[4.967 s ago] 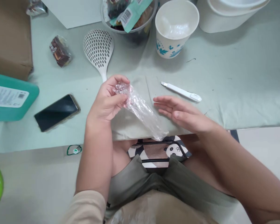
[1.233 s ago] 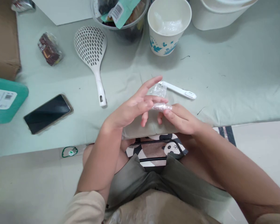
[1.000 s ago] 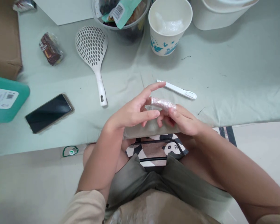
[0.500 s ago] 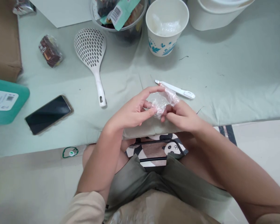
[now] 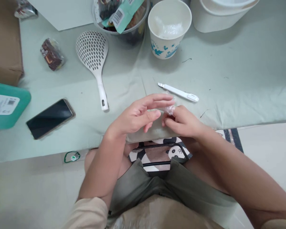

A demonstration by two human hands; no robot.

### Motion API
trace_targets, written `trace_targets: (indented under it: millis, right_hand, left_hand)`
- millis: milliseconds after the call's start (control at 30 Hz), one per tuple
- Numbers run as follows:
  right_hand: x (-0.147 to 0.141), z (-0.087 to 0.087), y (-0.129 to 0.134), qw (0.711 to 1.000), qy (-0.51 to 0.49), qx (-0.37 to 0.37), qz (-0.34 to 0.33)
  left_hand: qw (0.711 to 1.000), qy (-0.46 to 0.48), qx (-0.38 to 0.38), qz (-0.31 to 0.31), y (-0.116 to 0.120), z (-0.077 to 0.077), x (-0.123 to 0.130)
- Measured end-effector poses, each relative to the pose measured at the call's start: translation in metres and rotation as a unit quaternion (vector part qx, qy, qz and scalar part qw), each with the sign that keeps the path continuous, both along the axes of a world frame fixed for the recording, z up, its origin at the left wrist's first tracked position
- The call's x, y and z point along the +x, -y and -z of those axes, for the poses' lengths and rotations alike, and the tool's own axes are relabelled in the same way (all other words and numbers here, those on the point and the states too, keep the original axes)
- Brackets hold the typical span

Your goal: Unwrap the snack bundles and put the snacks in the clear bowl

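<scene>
Clear crinkled plastic film (image 5: pixel 169 109) is bunched at the curled fingers of my right hand (image 5: pixel 182 119), which is closed on it. My left hand (image 5: pixel 145 113) has its fingers stretched out and the thumb apart, its fingertips beside the film; nothing shows in its grasp. Just beyond both hands a white cutter (image 5: pixel 178 91) lies on the cloth. Farther back stands a paper cup (image 5: pixel 166 47) with a blue pattern and clear film inside. Part of the film is hidden behind my fingers.
On the green cloth (image 5: pixel 128 82) are a white slotted skimmer (image 5: pixel 92 52), a phone (image 5: pixel 50 118), a wrapped snack (image 5: pixel 51 54) and a teal container (image 5: pixel 23 98). A clear tub (image 5: pixel 143 20) of packets and white containers (image 5: pixel 212 19) stand at the back; a cardboard box (image 5: pixel 4 47) is left.
The film has gathered into a smaller bunch at my right hand. My left fingers have straightened and no longer hold it. The cutter is more fully visible.
</scene>
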State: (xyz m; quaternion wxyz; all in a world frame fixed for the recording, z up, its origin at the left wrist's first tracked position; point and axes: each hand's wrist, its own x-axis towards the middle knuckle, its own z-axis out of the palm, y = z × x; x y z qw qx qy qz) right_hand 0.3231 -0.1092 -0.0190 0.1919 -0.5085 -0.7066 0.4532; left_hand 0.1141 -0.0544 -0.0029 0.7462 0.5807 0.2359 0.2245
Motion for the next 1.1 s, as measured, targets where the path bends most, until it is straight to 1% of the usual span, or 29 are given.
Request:
trace_targets:
  millis: [133, 267, 500, 567, 667, 733, 800, 867, 933, 967, 1000, 1100]
  right_hand:
    - [0.001, 0.001, 0.0, 0.998, -0.06, -0.014, 0.004]
    - [0.003, 0.0, 0.001, 0.993, -0.105, -0.044, -0.001]
    - [0.005, -0.005, 0.0, 0.981, -0.157, -0.112, -0.008]
    - [0.005, -0.004, 0.0, 0.977, -0.176, -0.123, -0.011]
    - [0.006, -0.004, -0.001, 0.971, -0.203, -0.126, 0.001]
    - [0.006, -0.004, -0.001, 0.967, -0.225, -0.114, 0.017]
    - [0.007, -0.003, 0.0, 0.968, -0.229, -0.082, 0.064]
    - [0.008, -0.001, 0.0, 0.967, -0.201, -0.025, 0.155]
    - [0.007, 0.003, 0.001, 0.955, -0.172, 0.037, 0.237]
    - [0.006, 0.006, 0.001, 0.951, -0.169, 0.06, 0.253]
    - [0.005, 0.007, 0.002, 0.949, -0.174, 0.075, 0.251]
    - [-0.001, 0.01, 0.002, 0.958, -0.176, 0.089, 0.208]
  left_hand:
    - [0.995, -0.073, 0.072, 0.003, 0.0, -0.005, 0.002]
    - [0.982, -0.142, 0.12, -0.023, 0.0, -0.006, 0.007]
    - [0.979, -0.163, 0.11, -0.044, 0.0, 0.001, 0.01]
    - [0.978, -0.17, 0.112, -0.052, -0.001, 0.002, 0.009]
    - [0.973, -0.187, 0.118, -0.067, -0.002, 0.001, 0.007]
    - [0.97, -0.197, 0.112, -0.09, -0.003, -0.001, 0.006]
    - [0.967, -0.201, 0.101, -0.118, -0.005, -0.002, 0.004]
    - [0.964, -0.206, 0.094, -0.142, -0.006, -0.003, 0.003]
    - [0.963, -0.215, 0.088, -0.14, -0.008, -0.003, 0.003]
    - [0.964, -0.22, 0.082, -0.129, -0.008, -0.003, 0.003]
    - [0.965, -0.224, 0.075, -0.113, -0.008, -0.003, 0.003]
    - [0.968, -0.227, 0.068, -0.078, -0.006, -0.002, 0.006]
